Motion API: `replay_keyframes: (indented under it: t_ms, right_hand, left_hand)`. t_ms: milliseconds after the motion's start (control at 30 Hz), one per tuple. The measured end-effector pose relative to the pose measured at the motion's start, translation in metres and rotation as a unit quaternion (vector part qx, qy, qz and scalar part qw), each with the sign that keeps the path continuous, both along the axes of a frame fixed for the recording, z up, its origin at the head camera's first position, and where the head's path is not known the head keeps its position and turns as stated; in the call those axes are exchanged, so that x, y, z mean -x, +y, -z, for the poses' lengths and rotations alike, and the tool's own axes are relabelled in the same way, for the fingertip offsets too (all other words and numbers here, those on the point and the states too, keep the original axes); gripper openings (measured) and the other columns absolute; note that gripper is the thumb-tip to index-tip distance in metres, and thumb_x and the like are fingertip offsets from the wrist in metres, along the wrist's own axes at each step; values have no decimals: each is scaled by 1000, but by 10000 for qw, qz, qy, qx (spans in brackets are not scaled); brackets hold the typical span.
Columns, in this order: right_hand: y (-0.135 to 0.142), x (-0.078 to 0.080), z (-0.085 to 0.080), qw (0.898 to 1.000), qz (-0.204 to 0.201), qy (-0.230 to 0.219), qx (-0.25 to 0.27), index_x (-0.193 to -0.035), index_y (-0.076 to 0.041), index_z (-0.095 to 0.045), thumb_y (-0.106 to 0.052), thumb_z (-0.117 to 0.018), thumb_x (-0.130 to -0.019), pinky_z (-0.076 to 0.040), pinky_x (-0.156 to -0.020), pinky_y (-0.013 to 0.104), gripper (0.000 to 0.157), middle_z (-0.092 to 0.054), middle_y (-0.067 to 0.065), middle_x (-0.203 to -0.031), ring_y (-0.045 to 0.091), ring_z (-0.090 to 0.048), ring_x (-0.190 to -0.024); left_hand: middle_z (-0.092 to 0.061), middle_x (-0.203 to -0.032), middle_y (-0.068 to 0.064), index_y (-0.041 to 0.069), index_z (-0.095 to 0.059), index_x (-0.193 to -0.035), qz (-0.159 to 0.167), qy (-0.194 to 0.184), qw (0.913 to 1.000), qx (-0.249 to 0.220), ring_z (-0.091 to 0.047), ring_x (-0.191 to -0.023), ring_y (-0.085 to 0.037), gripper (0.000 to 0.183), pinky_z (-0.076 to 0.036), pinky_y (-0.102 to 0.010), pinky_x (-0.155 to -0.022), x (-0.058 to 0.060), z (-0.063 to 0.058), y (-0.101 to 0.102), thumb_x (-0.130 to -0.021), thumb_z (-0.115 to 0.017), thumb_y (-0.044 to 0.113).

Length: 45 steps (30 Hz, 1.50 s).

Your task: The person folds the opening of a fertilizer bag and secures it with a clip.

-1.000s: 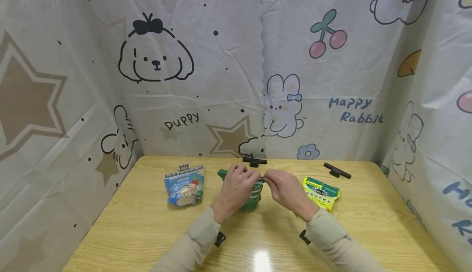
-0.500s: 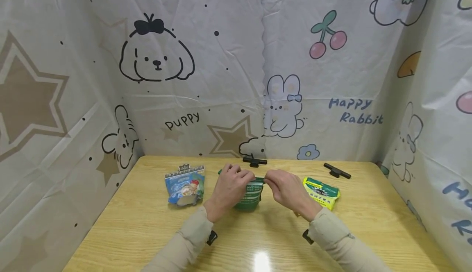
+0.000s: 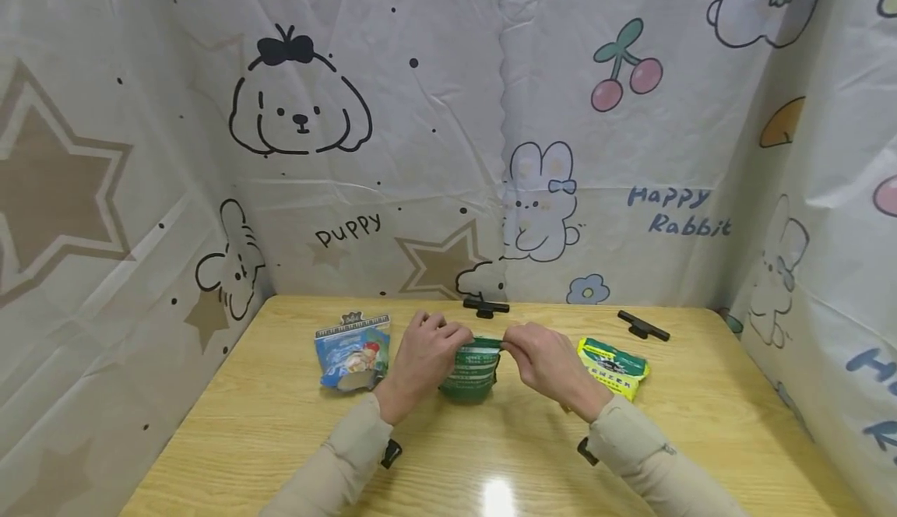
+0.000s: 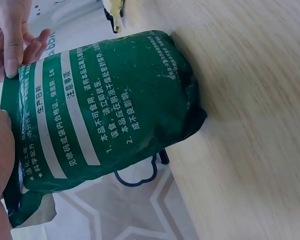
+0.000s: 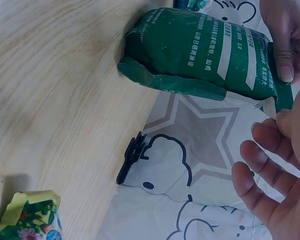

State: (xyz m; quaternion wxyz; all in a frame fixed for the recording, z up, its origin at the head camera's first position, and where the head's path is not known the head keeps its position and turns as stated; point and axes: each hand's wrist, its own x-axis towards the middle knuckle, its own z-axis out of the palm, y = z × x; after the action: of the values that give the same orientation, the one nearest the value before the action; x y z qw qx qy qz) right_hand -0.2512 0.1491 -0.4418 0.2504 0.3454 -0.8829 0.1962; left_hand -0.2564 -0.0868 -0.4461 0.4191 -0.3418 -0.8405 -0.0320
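A green bag (image 3: 471, 377) with white printed text stands upright on the table between my hands, its top edge held level. At the right top corner my right hand (image 3: 546, 360) pinches the edge between thumb and forefinger; its other fingers are loosely curled in the right wrist view. My left hand (image 3: 426, 355) grips the same top edge on the left, its thumb (image 5: 286, 72) flat against the front in the right wrist view. White printed bands and small lettering cover the front of the bag in the left wrist view. The left hand hides its upper left corner.
A blue bag (image 3: 353, 361) with a hang tab lies left of the hands. Beside the right forearm is a yellow and green bag (image 3: 615, 369). Two black bar-shaped clips, a middle clip (image 3: 486, 308) and a right clip (image 3: 642, 325), lie toward the back, before a printed curtain (image 3: 434, 151).
My left hand has slid left along the top edge of the green bag, uncovering more of its front. The right hand keeps its pinch on the right corner, nearly still.
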Motion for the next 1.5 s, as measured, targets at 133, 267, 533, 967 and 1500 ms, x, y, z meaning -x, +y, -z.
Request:
replay_keyframes:
  t_ms: [133,267,533,967,1500]
  right_hand:
    - [0,-1,0,10000,-25,-39,2,-85,-24,-60,-15,-66,-99,-37,-54,16,18,-55,-13,-72,3,-44,-64]
    - [0,-1,0,10000,-68,15,5,-85,-24,-61,-14,-66,-98,-38,-55,16,17,-56,-13,-73,3,-45,-65]
    - [2,-2,0,9998,-67,166,18,-84,-24,-61,-14,-68,-97,-40,-55,17,19,-59,-14,-72,2,-48,-65]
    - [3,-3,3,9999,-79,88,17,-84,-25,-63,-14,-66,-99,-41,-55,17,18,-60,-14,-73,2,-46,-64]
    - [2,-4,5,10000,-16,-81,44,-87,-24,-65,-14,-66,-98,-39,-56,17,15,-61,-13,-74,2,-46,-64]
  left_hand:
    - [-76,-84,10,23,-69,-90,94,17,10000,-22,-58,-71,-15,24,-43,-32,-69,0,1,-3,-84,-69,-1]
    - [-76,-83,10,23,-69,-89,86,50,9999,-15,-57,-70,-15,23,-43,-32,-68,1,1,-6,-86,-70,1]
    - [-77,-85,8,23,-71,-88,110,-187,9994,-258,-59,-72,-16,17,-45,-34,-71,0,2,-20,-88,-74,6]
    - [-78,-81,6,21,-75,-89,115,-91,9978,-642,-60,-70,-17,5,-47,-36,-68,-1,7,-47,-88,-77,17]
    - [-80,-87,-2,13,-77,-97,239,-217,9945,-993,-62,-68,-18,22,-46,-33,-64,-9,13,-57,-85,-70,-5]
